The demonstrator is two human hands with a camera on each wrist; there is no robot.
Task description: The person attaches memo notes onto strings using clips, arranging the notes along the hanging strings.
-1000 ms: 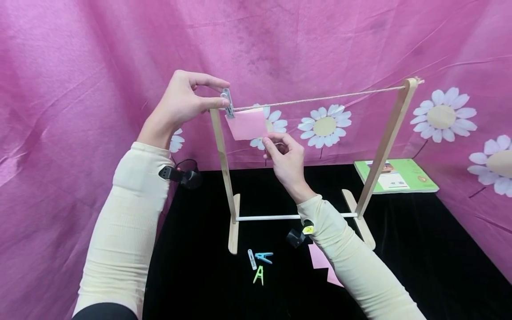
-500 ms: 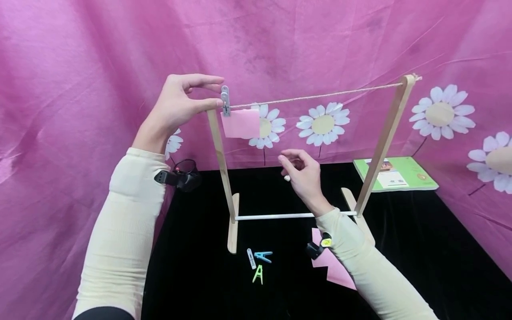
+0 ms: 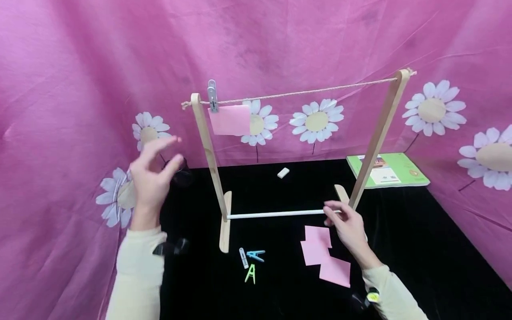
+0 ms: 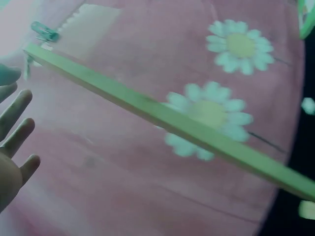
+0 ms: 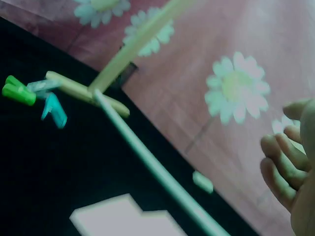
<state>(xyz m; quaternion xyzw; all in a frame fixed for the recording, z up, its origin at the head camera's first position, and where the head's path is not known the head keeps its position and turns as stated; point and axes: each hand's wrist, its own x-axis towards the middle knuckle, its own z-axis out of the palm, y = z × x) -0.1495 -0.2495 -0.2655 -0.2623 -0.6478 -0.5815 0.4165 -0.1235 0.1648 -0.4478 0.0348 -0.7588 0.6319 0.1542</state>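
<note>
A grey clothespin [image 3: 213,95] clips a pink paper note [image 3: 230,120] to the string [image 3: 304,92], close to the left post of a wooden frame [image 3: 208,151]. My left hand [image 3: 152,178] is in the air left of that post, thumb and fingers apart, holding nothing; the left wrist view shows its fingers [image 4: 19,137] spread. My right hand [image 3: 348,229] hangs with loosely bent fingers in front of the right post, above several pink notes [image 3: 316,252] on the black cloth. Nothing shows in its fingers [image 5: 283,167] in the right wrist view.
Three clothespins lie at the front: a grey one [image 3: 243,258], a blue one [image 3: 256,255] and a green one [image 3: 250,274]. A small white block [image 3: 283,173] lies behind the white crossbar [image 3: 276,214]. A green book [image 3: 408,171] is at the back right, before the pink curtain [image 3: 280,40].
My left hand has let go of the grey clothespin and moved down and left. My right hand has left the hanging note and moved down and right. The white block has come into sight.
</note>
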